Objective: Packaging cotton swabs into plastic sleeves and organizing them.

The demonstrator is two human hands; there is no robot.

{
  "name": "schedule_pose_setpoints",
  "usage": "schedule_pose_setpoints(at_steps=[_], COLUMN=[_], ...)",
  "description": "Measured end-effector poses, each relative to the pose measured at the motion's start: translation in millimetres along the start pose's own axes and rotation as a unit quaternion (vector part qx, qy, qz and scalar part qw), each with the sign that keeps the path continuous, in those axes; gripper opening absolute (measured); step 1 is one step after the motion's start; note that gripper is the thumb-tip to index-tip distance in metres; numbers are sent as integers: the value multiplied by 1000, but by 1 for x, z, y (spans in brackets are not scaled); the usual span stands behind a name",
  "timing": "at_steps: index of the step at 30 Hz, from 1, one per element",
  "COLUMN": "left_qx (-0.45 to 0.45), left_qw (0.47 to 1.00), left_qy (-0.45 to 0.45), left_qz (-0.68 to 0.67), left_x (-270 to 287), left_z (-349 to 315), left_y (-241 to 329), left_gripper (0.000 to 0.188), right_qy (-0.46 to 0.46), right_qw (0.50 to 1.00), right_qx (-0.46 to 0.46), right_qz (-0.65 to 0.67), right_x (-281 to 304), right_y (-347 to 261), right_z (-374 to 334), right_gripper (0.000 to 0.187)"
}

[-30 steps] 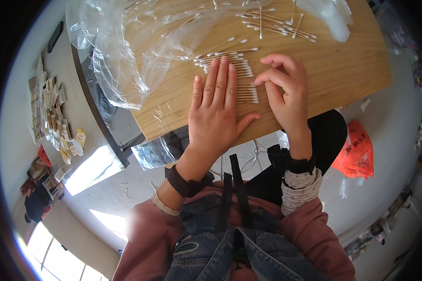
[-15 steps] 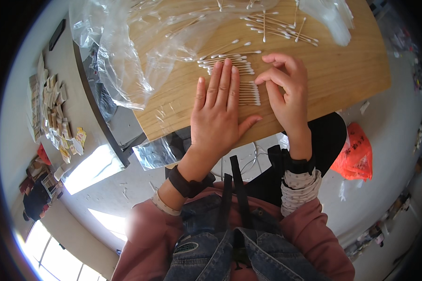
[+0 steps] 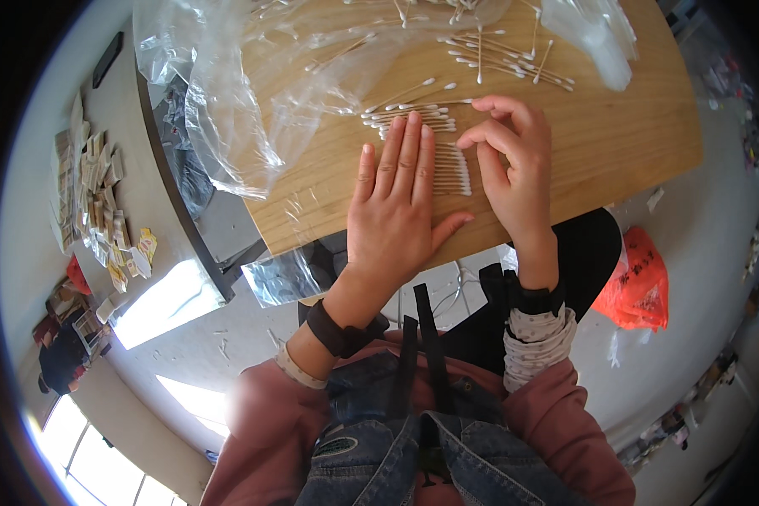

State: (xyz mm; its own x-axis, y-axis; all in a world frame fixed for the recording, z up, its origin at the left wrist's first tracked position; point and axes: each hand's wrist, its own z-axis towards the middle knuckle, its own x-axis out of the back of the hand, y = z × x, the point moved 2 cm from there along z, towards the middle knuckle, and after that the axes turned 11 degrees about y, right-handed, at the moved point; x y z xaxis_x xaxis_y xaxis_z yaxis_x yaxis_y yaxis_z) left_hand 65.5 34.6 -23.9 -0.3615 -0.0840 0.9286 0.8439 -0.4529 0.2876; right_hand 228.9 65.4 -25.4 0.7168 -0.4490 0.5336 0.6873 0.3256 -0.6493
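My left hand (image 3: 392, 198) lies flat over a row of cotton swabs (image 3: 452, 173), fingers straight and thumb out to the side. The white tips of the row line up past its right edge; the palm and fingers hide the other ends. More swabs (image 3: 434, 114) lie loosely stacked just beyond those fingertips. To the right, my right hand (image 3: 514, 148) is curved with its fingers apart. One fingertip is at the tip of a single swab (image 3: 434, 103), and another is beside the upper end of the row. I see nothing gripped in it.
Loose swabs (image 3: 510, 59) are scattered toward the far side of the wooden table (image 3: 607, 143). Clear plastic film (image 3: 228, 126) spreads over its left part, and clear bags (image 3: 594, 42) lie far right. A red plastic bag (image 3: 637, 282) is on the floor at the right.
My right hand has shifted slightly away from me relative to the table, so a fingertip now meets the single swab's tip. The left hand stays flat on the row.
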Motion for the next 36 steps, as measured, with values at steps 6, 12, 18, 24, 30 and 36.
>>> schedule_pose_setpoints(at_steps=[6,12,18,24,30,36], left_qx=[2,3,11,14,26,144], left_qw=[1000,1000,1000,999,999,940], left_qy=[2,-3,19,45,24,126], left_qz=[-7,-1,-5,14,4,-282], left_x=[0,1,0,4,14,31], left_z=[0,0,-4,-9,-23,-37], left_y=[0,-1,1,1,4,-7], left_gripper=[101,100,96,90,91,74], right_qy=[8,-14,24,63,97,93], right_qw=[1000,1000,999,995,995,995], right_qx=[-19,12,20,46,18,16], right_qz=[5,-8,-12,-58,-27,22], right_x=[-3,-5,-14,-7,0,-3], right_y=[0,-4,7,11,7,-16], right_z=[4,7,14,16,7,1], right_gripper=[26,19,11,13,17,27])
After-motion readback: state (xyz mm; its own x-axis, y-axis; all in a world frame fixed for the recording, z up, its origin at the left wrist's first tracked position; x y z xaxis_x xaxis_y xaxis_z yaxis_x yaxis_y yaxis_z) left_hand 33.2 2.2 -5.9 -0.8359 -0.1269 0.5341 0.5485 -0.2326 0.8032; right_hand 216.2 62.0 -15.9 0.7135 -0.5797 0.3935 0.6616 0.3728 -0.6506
